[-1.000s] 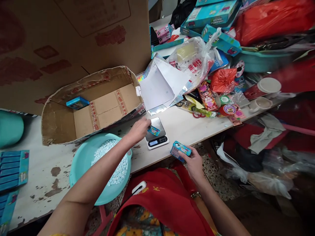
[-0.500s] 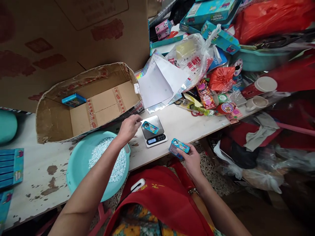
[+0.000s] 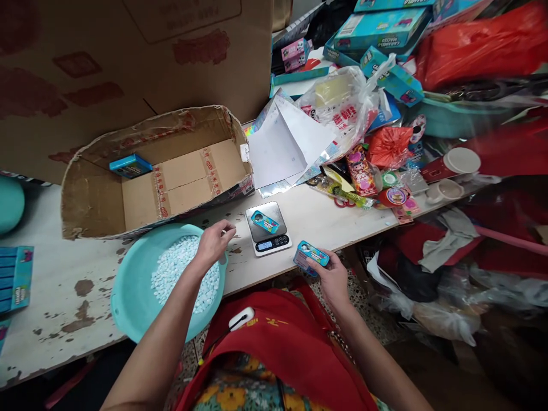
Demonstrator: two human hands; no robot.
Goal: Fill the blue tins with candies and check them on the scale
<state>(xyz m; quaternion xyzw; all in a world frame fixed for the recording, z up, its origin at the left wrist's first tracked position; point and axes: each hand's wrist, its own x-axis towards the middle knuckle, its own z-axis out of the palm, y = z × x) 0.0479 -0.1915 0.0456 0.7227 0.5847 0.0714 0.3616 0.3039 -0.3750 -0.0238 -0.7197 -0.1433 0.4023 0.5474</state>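
My left hand (image 3: 215,244) hovers over the right rim of a turquoise basin (image 3: 124,273), its thumb and fingers drawn together. Whatever they may hold is too small to make out. Small white candies (image 3: 173,268) heap in the basin, partly behind my left forearm. A digital scale (image 3: 278,244) with a lit display carries one blue candy tin (image 3: 265,222), which has a dark round spot near one end. Beyond the table's front edge, my right hand (image 3: 333,277) is closed around blue candy tins (image 3: 311,253), apparently stacked; how many is unclear.
A cut-down cardboard box (image 3: 180,188) behind the basin contains a blue pack (image 3: 131,166). White paper (image 3: 274,151), a knotted plastic bag (image 3: 338,103), red scissors (image 3: 343,202) and a mug (image 3: 444,192) crowd the right side. Blue cartons (image 3: 16,279) lie at far left.
My left hand has moved away from the scale, leftward and toward me, to the basin's rim. The tin stays on the scale. My right hand keeps its hold; the view has shifted slightly.
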